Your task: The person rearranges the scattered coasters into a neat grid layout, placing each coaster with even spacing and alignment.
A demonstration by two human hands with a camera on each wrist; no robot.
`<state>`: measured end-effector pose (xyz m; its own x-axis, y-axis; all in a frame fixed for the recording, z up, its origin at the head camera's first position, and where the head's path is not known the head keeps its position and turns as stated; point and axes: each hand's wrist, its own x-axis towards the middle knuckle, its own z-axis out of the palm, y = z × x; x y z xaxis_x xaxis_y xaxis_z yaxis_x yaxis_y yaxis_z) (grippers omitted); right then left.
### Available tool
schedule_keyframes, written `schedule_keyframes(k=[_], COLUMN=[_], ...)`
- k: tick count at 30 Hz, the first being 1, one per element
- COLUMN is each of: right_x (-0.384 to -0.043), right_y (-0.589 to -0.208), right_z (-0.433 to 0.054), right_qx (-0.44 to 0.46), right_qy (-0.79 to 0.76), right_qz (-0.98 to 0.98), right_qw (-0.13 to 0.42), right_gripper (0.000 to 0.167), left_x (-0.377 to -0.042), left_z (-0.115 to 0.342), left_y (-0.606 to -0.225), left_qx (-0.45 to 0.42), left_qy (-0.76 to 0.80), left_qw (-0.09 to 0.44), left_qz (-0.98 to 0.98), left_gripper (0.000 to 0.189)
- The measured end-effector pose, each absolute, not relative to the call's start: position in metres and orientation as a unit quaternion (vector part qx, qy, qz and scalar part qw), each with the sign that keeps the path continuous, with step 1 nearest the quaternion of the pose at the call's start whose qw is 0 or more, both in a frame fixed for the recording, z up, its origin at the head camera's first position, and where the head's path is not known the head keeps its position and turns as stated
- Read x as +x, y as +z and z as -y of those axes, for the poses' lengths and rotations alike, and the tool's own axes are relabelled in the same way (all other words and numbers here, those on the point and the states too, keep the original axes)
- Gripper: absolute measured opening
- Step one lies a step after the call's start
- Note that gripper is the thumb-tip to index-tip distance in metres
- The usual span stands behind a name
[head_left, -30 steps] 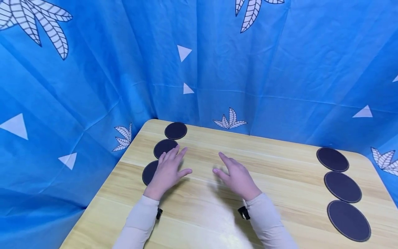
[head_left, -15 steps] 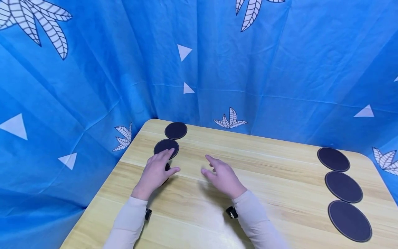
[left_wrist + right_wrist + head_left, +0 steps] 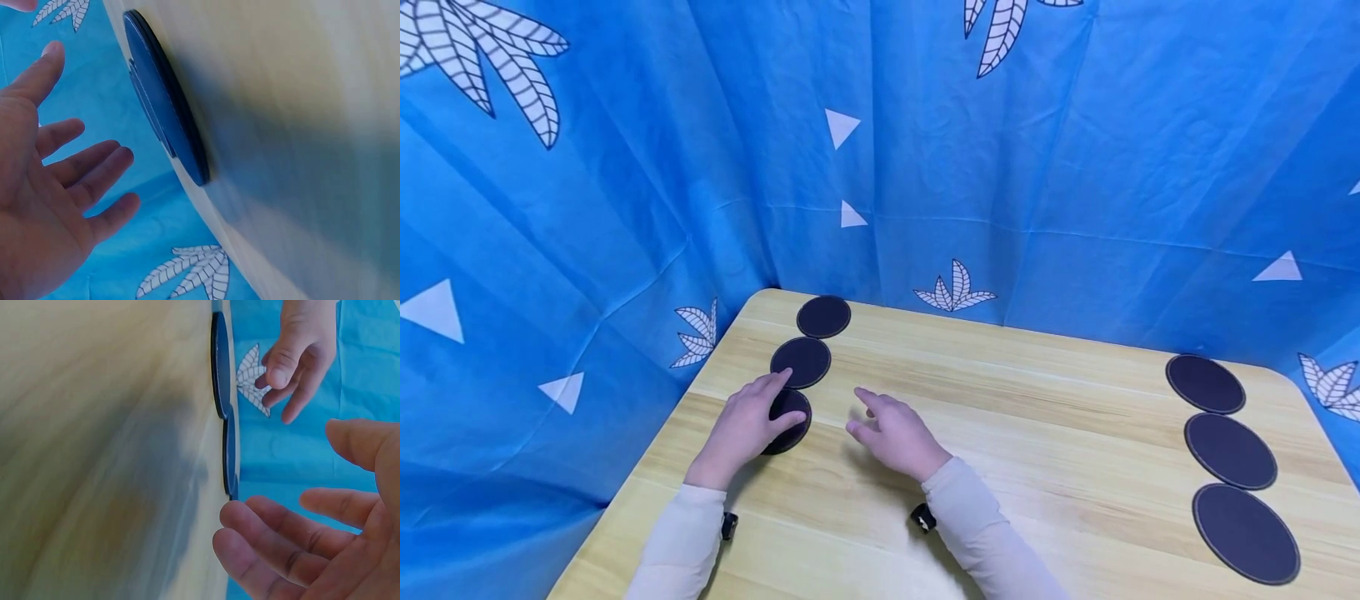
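Observation:
My left hand (image 3: pixel 736 427) hovers over the nearest of three round dark coasters at the left, fingers spread and holding nothing. That near coaster (image 3: pixel 796 408) is partly hidden by the hand, with the middle coaster (image 3: pixel 808 362) and the far coaster (image 3: pixel 823 317) in a line behind it. In the left wrist view, the palm and relaxed fingers (image 3: pixel 100 169) stand apart from a dark coaster (image 3: pixel 164 94), whose edge looks layered. Right of the left column, my right hand (image 3: pixel 897 435) is above the bare wood, its fingers (image 3: pixel 281 531) loosely bent around nothing.
At the right side of the wooden table (image 3: pixel 1037 417) lies another column of three dark coasters (image 3: pixel 1230 451). A blue curtain (image 3: pixel 925 167) with white leaves and triangles hangs along the table's back and left edges.
Both hands have moved left and slightly toward the body. More of the near left coaster now shows beside the left hand. The coasters have stayed in place.

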<state>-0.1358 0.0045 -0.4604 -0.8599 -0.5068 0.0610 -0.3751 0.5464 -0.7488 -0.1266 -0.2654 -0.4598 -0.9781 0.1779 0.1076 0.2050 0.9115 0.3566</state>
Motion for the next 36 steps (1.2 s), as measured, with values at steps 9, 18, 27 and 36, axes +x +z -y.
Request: schedule_keyframes(k=[9, 18, 27, 36], right_x=[-0.140, -0.144, -0.151, -0.150], right_y=[-0.463, -0.468, -0.479, -0.482], right_z=[0.018, 0.035, 0.057, 0.071], right_qx=[-0.261, -0.260, -0.226, -0.201], right_qy=[-0.403, -0.383, -0.395, -0.457], right_qz=[-0.872, -0.881, -0.879, -0.841], right_qw=[0.089, 0.096, 0.142, 0.207], right_gripper=[0.059, 0.055, 0.056, 0.026], left_x=[-0.124, -0.121, -0.117, -0.118], left_z=[0.285, 0.301, 0.310, 0.303], left_y=[-0.460, -0.461, -0.465, -0.462], left_qx=[-0.075, -0.061, -0.036, -0.012], left_qy=[-0.185, -0.171, -0.160, -0.171], left_qw=[0.013, -0.006, -0.039, -0.083], left_qz=[0.980, 0.983, 0.986, 0.982], left_gripper=[0.076, 0.070, 0.063, 0.066])
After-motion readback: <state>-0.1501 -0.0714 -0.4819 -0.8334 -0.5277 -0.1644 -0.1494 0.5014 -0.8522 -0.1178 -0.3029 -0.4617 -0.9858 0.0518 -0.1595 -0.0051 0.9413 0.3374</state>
